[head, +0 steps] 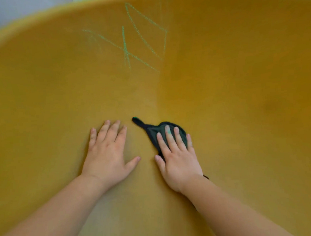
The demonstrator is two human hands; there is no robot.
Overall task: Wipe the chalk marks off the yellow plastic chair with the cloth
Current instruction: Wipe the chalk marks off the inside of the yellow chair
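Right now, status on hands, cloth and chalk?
Left hand flat on chair, empty. Right hand pressing cloth. Chalk marks unwiped, farther up. Nothing between.

No readable text anywhere here: no label, no brand, no number. The only marks are the green chalk marks (138, 38) on the yellow plastic chair (239, 66), well beyond the fingertips of both hands, and they spell nothing (crossing strokes and a rough diamond outline, plus a fainter smudged line further left). The dark cloth (153, 131) under the right hand (177, 153) carries no tag or print that can be made out, just a green smear at its tip.
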